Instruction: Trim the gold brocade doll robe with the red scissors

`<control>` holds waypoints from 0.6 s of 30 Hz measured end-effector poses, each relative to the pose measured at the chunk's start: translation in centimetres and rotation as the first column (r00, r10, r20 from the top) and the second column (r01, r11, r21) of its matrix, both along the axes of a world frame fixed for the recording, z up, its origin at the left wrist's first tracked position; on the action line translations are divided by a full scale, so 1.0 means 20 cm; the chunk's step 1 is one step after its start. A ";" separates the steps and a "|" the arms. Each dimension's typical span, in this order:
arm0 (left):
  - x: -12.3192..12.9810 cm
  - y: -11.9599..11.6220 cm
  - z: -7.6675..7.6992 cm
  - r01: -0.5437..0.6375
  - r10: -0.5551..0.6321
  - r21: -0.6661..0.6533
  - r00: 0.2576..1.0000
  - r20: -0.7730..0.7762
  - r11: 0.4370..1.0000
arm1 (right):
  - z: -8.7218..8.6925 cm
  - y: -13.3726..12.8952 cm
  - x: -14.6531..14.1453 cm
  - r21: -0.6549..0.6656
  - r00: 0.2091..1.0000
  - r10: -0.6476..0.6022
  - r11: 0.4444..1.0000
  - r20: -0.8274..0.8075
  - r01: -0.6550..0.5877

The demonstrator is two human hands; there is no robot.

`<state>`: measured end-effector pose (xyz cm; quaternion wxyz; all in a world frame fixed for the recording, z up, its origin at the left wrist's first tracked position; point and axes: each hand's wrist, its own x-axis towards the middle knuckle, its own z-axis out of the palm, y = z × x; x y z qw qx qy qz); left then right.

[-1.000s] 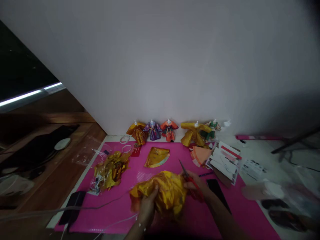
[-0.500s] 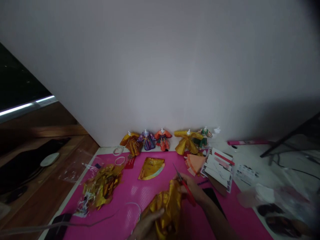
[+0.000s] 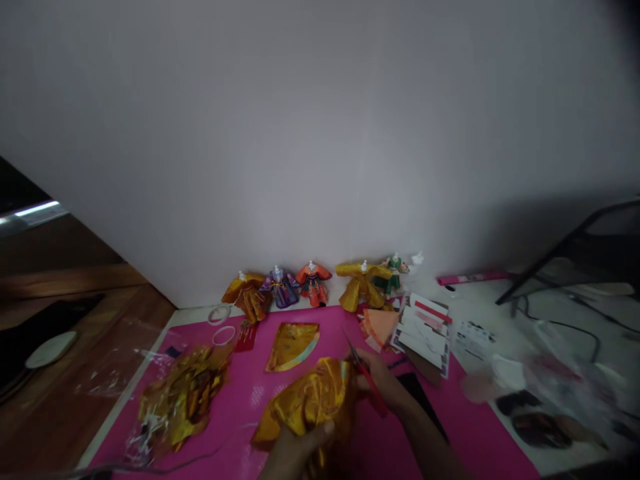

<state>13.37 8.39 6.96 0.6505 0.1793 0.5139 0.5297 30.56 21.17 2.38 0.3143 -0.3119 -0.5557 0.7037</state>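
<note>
Golden fabric (image 3: 313,397) is bunched between my two hands above the pink mat (image 3: 400,440). My left hand (image 3: 297,450) is closed on its lower part, thumb on top. My right hand (image 3: 380,380) is closed round red-handled scissors (image 3: 369,375), whose blades point up and away to the left; its fingertips also meet the right edge of the fabric. Beyond them a golden fan-shaped fabric piece (image 3: 293,347) lies flat on the mat. To the left sits a heap of golden scraps (image 3: 187,393), partly on clear plastic.
Small dressed figures stand along the wall, among them a purple-robed one (image 3: 281,288) and a yellow-robed one (image 3: 364,287). Peach fabric (image 3: 379,325) and a stack of papers (image 3: 424,333) lie right. A dark frame (image 3: 545,257) and plastic bags (image 3: 570,380) are further right.
The golden fabric has spread wider and flatter to the left between my hands. The whole view has shifted slightly. The scissors stay in my right hand.
</note>
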 end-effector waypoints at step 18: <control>0.01 0.06 0.10 0.221 -0.085 -0.242 0.878 0.470 0.945 | -0.05 0.01 0.07 0.018 0.981 -0.189 0.982 -0.053 0.190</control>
